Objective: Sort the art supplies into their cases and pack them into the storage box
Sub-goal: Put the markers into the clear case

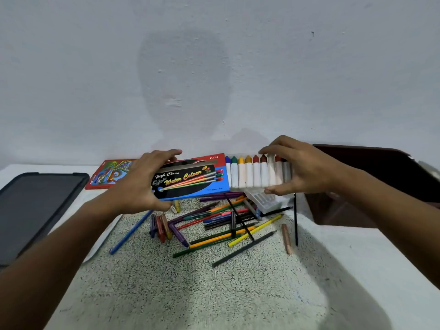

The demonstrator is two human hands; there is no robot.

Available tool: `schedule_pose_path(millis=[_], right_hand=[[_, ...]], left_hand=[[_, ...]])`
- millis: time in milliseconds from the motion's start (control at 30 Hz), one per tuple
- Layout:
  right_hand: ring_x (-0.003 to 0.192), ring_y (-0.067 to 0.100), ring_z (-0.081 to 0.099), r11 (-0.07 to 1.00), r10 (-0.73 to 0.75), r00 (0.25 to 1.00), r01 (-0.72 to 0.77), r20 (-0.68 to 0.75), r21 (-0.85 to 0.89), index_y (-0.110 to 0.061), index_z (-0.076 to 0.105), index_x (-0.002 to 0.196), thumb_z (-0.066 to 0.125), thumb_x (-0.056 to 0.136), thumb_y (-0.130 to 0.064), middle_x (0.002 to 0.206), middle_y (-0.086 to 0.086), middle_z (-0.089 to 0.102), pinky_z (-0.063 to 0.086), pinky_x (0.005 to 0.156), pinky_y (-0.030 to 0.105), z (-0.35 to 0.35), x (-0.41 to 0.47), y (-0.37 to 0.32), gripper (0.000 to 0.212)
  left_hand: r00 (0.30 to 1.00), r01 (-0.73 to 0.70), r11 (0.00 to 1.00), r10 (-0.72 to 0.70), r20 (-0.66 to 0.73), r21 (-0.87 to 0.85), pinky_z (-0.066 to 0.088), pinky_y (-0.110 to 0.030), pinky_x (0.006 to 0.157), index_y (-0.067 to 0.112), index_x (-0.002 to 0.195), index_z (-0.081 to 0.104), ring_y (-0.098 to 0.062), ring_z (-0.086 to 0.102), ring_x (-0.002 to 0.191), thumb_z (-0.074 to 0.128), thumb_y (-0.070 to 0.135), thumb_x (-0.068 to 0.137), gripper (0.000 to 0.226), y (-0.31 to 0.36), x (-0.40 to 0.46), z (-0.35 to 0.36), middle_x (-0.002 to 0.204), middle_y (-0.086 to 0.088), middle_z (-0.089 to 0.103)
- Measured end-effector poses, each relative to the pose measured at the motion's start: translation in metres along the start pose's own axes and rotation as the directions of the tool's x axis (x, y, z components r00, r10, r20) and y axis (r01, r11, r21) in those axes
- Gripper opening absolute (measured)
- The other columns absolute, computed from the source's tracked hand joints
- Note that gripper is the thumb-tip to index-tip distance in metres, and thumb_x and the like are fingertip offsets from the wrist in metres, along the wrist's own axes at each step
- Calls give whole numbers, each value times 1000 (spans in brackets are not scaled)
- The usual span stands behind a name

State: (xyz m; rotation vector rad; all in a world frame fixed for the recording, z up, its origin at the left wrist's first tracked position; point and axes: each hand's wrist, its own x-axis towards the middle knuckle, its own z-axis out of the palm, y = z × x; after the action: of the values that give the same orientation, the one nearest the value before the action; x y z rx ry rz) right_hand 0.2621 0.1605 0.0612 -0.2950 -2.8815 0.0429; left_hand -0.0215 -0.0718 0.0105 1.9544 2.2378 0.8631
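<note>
Bench (381, 270), white top with a speckled grey mat at its middle; carries everything listed below.

Storage box (371, 184), dark brown, open, at the right rear of the bench against the wall; its inside is in shadow and its contents cannot be told; judged not yet packed, since the supplies lie outside it.

Flat black case (35, 210), dark grey panel in a black rim, at the left edge of the bench; untouched.

Water-colour carton (190, 179), blue, black and red card sleeve printed "High Class Water Colour", held above the rear of the mat; partly open at its right end, where a white tray of paint tubes (257, 173), white bodies with coloured caps in a row, stands half out of the sleeve; judged mid-sliding, direction not determinable.

Red printed card box (107, 175), flat behind the carton at the left rear; closed so far as visible.

Clear plastic tray (266, 200), just beneath the tube tray on the mat; appears empty.

Loose pile of coloured pencils and pens (226, 225), scattered and crossing on the mat; unsorted, the bulk of the work left.

Left hand (145, 182); arm reaching forward, fingers curled over the carton's left end, thumb beneath, grasping it.

Right hand (302, 167); fingers over the tube caps, thumb under the tray's edge, pinching the tray.
</note>
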Motion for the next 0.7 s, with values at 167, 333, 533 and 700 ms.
schedule_pose_path(millis=[167, 333, 533, 700], right_hand=[[103, 17, 54, 998, -42, 999, 42, -13, 35, -16, 49, 134, 65, 65, -68, 118, 1, 52, 49, 84, 31, -6, -4, 6, 88], [104, 15, 53, 998, -60, 998, 60, -8, 33, -16, 47, 135, 57, 64, -73, 120, 0, 51, 49, 81, 29, -6, 0, 2, 92], [115, 21, 50, 992, 4, 1000, -7, -25, -123, -23, 36, 144, 41, 65, -84, 133, 3, 48, 41, 91, 35, 4, 1, 5, 100], [131, 25, 37, 937, 340, 940, -335, -36, 95, -36, 18, 148, 59, 60, -81, 149, 6, 29, 36, 105, 44, 9, -4, 3, 107]], left_hand=[[993, -99, 994, 101, -56, 49, 37, -45, 97, 35, 144, 28, -12, 40, 113, 69, 51, 52, 102, 19, 5, 7, 127, 4, 48], [989, -121, 992, 123, -81, 37, 34, -45, 99, 34, 144, 28, -11, 39, 112, 68, 50, 53, 101, 32, 11, 18, 126, 4, 48], [989, -79, 997, 78, -128, -3, 38, -53, 99, 31, 145, 30, -7, 39, 112, 70, 50, 52, 102, 30, 8, 21, 125, 14, 46], [989, -31, 999, 32, -145, 12, 39, -52, 99, 31, 145, 30, -9, 40, 113, 70, 51, 52, 104, 23, 6, 20, 125, 13, 46]])
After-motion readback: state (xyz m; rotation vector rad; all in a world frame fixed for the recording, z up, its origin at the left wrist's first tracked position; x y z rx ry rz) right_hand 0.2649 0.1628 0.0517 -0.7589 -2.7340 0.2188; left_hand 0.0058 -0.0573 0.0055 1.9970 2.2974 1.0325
